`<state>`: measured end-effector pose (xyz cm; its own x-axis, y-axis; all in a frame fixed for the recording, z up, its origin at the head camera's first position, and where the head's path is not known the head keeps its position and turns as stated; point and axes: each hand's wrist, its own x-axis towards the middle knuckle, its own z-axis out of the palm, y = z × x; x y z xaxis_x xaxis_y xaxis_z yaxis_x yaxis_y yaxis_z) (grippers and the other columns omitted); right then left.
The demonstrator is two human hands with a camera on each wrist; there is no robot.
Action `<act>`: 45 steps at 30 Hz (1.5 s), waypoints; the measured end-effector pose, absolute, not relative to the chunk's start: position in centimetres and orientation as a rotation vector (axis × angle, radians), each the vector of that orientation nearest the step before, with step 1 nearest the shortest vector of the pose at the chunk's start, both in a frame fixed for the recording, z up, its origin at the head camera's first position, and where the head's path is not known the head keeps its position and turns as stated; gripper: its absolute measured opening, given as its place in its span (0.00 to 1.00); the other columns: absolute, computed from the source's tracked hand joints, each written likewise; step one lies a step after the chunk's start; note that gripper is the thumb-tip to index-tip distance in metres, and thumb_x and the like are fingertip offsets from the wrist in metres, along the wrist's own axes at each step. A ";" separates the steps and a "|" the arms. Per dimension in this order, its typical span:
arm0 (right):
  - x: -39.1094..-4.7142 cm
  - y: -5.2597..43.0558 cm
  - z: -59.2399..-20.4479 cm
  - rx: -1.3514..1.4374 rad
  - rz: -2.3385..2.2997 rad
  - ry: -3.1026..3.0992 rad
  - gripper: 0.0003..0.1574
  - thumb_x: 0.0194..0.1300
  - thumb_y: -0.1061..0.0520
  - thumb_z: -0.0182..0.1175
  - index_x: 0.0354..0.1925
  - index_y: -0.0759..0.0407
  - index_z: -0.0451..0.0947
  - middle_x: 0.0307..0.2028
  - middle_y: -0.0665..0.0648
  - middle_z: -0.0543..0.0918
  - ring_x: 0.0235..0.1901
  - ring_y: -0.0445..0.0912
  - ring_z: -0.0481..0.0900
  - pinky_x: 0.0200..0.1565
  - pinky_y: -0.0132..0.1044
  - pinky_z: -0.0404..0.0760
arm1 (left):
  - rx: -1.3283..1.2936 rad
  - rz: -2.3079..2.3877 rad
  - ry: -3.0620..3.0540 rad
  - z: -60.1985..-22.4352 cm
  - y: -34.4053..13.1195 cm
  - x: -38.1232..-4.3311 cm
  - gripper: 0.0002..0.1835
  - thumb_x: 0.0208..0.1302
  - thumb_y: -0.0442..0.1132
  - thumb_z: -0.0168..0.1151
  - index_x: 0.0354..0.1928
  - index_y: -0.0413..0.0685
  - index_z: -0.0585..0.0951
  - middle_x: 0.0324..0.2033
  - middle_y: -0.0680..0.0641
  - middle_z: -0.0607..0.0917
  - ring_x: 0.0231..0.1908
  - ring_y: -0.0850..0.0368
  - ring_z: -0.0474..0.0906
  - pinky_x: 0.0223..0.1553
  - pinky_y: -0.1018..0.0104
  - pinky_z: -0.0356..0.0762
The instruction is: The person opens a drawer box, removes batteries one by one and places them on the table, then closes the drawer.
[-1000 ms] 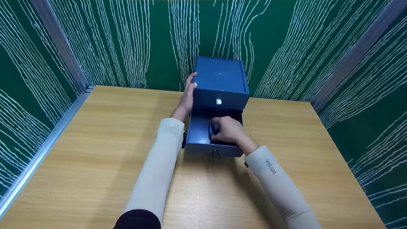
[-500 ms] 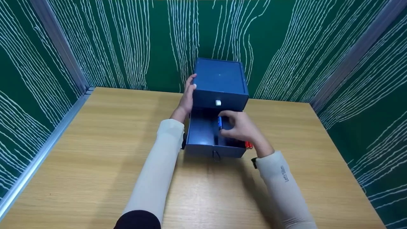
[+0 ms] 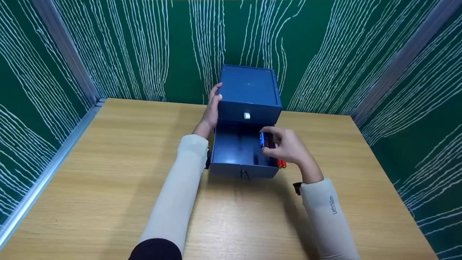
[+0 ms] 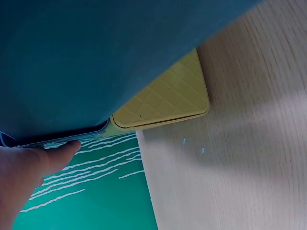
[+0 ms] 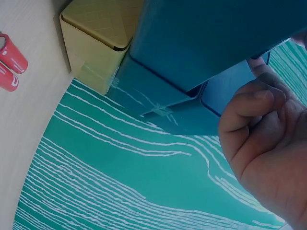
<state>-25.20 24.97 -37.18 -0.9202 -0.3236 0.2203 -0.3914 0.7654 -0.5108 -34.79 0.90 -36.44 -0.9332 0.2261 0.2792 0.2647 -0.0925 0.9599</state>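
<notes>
A dark blue two-drawer unit [image 3: 249, 86] stands at the back of the table. Its upper drawer, with a white knob [image 3: 247, 115], is closed, and the lower drawer [image 3: 231, 148] is pulled out. My left hand [image 3: 210, 112] lies along the unit's left side, fingers extended, touching it. Over the right part of the open drawer, my right hand [image 3: 288, 144] pinches a small blue battery [image 3: 262, 139] between thumb and fingertips. The fingers hide part of it, and the right wrist view does not show it. The drawer floor near the right hand is partly shaded.
Red batteries [image 5: 12, 60] lie on the wooden table [image 3: 108, 180] right of the drawer. A yellow quilted-lid box [image 4: 168, 96] sits between table and blue unit in the wrist views. Green walls [image 3: 180, 47] with white wavy lines enclose the table. A cord loop [image 3: 245, 176] hangs at the drawer front.
My right hand has risen from inside the drawer and shifted right with the blue battery. The red batteries, hidden at first, have come into view. My left hand has stayed on the unit's side.
</notes>
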 end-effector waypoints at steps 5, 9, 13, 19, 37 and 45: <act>-24.8 25.6 -37.3 0.570 0.889 -2.783 0.26 0.46 0.49 0.62 0.47 0.44 0.72 0.17 0.51 0.62 0.18 0.45 0.62 0.17 0.34 0.57 | -0.577 -2.221 -2.086 -36.4 1.0 -34.9 0.26 0.64 0.44 0.28 0.65 0.58 0.48 0.67 0.52 0.44 0.65 0.53 0.41 0.62 0.47 0.35; -24.5 26.1 -37.4 0.553 0.927 -2.763 0.26 0.46 0.50 0.63 0.47 0.41 0.72 0.16 0.50 0.60 0.17 0.44 0.61 0.18 0.34 0.57 | -0.571 -2.206 -2.092 -36.4 1.1 -35.0 0.26 0.63 0.44 0.28 0.65 0.57 0.48 0.67 0.52 0.44 0.66 0.54 0.40 0.63 0.49 0.36; -24.0 26.8 -37.5 0.523 0.978 -2.736 0.27 0.45 0.53 0.62 0.48 0.42 0.72 0.17 0.50 0.60 0.18 0.44 0.60 0.19 0.34 0.58 | -0.561 -2.205 -2.104 -36.4 1.1 -35.0 0.27 0.63 0.44 0.28 0.66 0.58 0.48 0.67 0.53 0.44 0.66 0.54 0.40 0.63 0.50 0.37; -23.5 27.8 -37.9 0.506 1.039 -2.707 0.30 0.45 0.54 0.63 0.51 0.42 0.71 0.16 0.51 0.61 0.18 0.44 0.62 0.18 0.35 0.60 | -0.568 -2.219 -2.100 -36.5 1.1 -34.9 0.27 0.64 0.44 0.28 0.66 0.57 0.47 0.67 0.53 0.43 0.65 0.53 0.40 0.62 0.47 0.35; -23.3 28.8 -38.7 0.466 1.122 -2.715 0.29 0.45 0.53 0.65 0.49 0.43 0.72 0.18 0.53 0.64 0.20 0.46 0.64 0.20 0.35 0.62 | -0.551 -2.218 -2.097 -37.8 1.2 -36.4 0.25 0.64 0.47 0.28 0.64 0.68 0.50 0.66 0.59 0.45 0.65 0.57 0.42 0.62 0.47 0.36; -23.6 29.6 -39.1 0.475 1.090 -2.752 0.29 0.45 0.52 0.65 0.49 0.44 0.72 0.18 0.55 0.66 0.19 0.45 0.64 0.18 0.34 0.61 | -0.572 -2.262 -2.059 -37.7 1.0 -36.0 0.25 0.64 0.46 0.28 0.65 0.65 0.49 0.67 0.57 0.44 0.64 0.55 0.43 0.62 0.46 0.36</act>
